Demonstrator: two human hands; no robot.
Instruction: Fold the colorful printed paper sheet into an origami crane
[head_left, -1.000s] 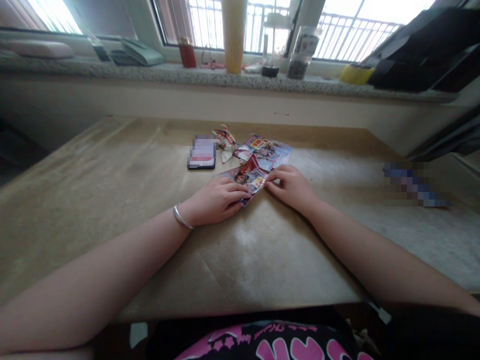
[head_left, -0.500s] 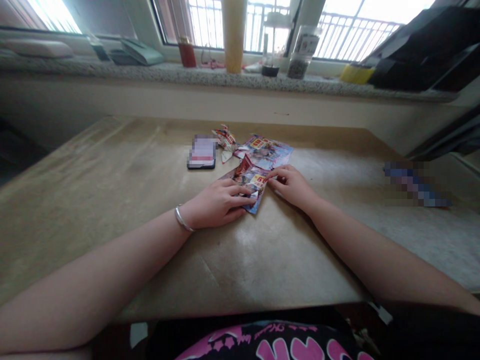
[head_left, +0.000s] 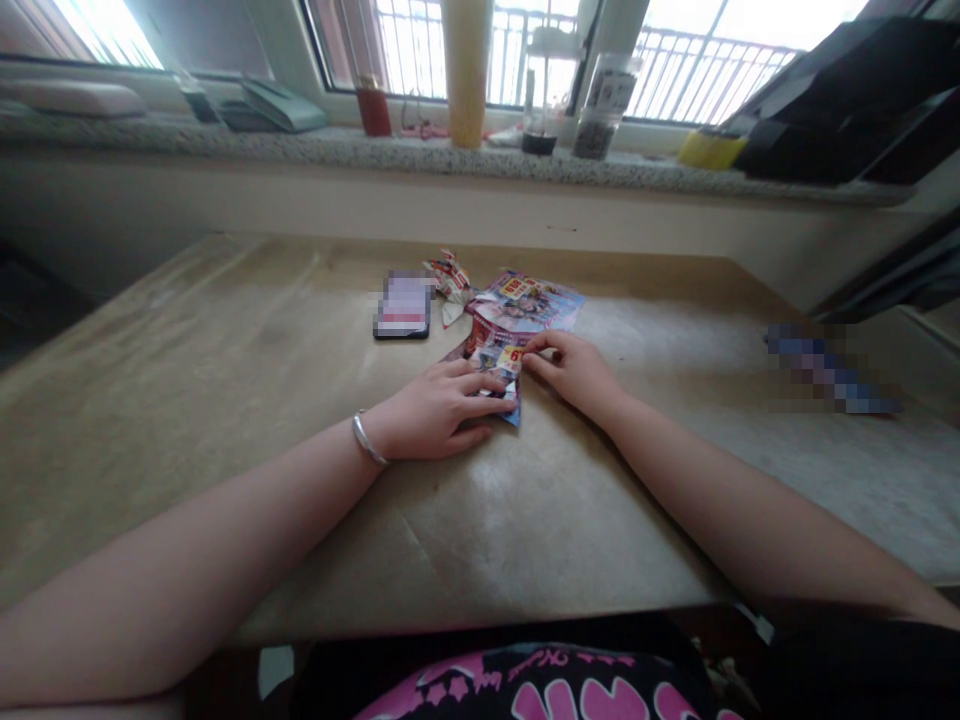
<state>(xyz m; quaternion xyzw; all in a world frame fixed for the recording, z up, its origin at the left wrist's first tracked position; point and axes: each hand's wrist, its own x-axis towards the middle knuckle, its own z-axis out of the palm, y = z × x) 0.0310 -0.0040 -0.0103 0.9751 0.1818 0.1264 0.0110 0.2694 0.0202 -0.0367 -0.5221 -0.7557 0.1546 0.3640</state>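
Across the broad tan table [head_left: 480, 540], the bare left hand [head_left: 439, 405] lies spread, pressing, while the bare right hand [head_left: 574, 375] seems, through blur, to pinch the right edge of a multicoloured printed paper sheet [head_left: 491, 352]; firm, even pressure suits creasing.
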